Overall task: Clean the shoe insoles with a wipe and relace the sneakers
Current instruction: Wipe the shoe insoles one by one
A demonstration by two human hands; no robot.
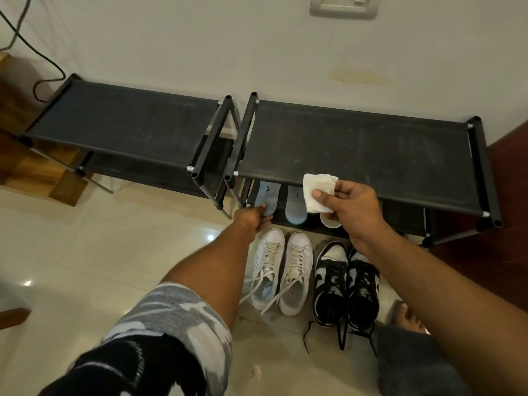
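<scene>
Rack [357,144] overhangs insoles [295,205] (sneakers [295,267] in front).

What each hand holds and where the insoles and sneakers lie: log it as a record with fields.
left hand: grips near end of left blue insole
right hand: pinches wipe
second blue insole: on lower shelf of shoe rack, untouched
white sneakers: on floor, laces untied
black-and-white sneakers: on floor beside them, laces untied
</scene>
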